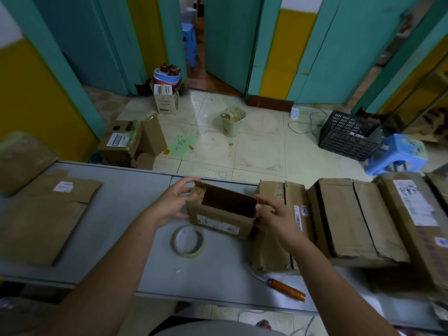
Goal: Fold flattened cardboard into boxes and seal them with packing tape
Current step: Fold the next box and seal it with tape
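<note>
A small brown cardboard box (pixel 218 220) stands on the grey table (pixel 135 190) with its top open and dark inside. My left hand (pixel 173 202) holds its left end, fingers curled over the left flap. My right hand (pixel 274 218) grips its right end, thumb against the side. A roll of clear packing tape (pixel 188 240) lies flat on the table just in front of the box. Flattened cardboard sheets (pixel 46 221) lie on the table's left side.
Several brown boxes (pixel 351 219) lie in a row at the right. A knife with an orange handle (pixel 286 288) lies near the table's front edge. Beyond the table are a bin (pixel 232 122), a black crate (pixel 349 135), a blue stool (pixel 397 154) and floor boxes (pixel 126 141).
</note>
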Demonstrator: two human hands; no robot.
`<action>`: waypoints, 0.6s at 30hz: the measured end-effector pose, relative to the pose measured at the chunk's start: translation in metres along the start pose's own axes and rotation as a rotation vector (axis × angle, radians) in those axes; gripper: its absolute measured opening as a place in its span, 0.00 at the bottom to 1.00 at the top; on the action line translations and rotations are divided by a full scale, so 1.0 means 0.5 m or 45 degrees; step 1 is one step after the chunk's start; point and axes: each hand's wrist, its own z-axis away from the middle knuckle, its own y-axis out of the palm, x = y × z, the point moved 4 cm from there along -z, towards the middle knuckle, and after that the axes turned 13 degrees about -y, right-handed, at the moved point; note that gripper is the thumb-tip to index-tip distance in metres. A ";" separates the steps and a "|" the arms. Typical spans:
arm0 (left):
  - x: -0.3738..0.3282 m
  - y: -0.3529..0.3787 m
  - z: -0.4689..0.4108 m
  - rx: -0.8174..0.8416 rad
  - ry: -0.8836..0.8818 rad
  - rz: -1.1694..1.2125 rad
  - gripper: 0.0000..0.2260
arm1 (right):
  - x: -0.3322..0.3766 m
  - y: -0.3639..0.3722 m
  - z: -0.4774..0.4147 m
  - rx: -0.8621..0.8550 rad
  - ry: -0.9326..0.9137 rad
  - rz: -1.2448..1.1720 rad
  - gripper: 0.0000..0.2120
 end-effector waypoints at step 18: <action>0.013 -0.001 0.027 0.057 0.174 -0.093 0.22 | -0.004 -0.007 0.017 0.000 -0.027 0.022 0.19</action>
